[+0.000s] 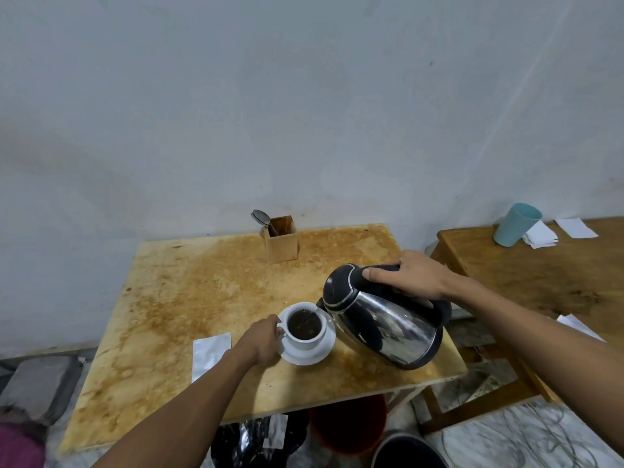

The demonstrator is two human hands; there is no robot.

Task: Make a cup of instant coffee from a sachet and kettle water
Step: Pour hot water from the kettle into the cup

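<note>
We hold the steel kettle [381, 319] by its black handle, right hand [410, 276] fingers wrapped tight; it likely handles heavy and hot. Left hand [263, 339] fingers pinch the fragile cup [305, 327] handle, near the bench [189, 285] front edge.

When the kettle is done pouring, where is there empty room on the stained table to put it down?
The widest bare patch is the table's middle and far left, between the wooden holder, the sachet and the cup. The near strip under the left hand's arm is bare too. It is crowded at the right edge, where the right hand tilts the kettle over the saucer.
</note>
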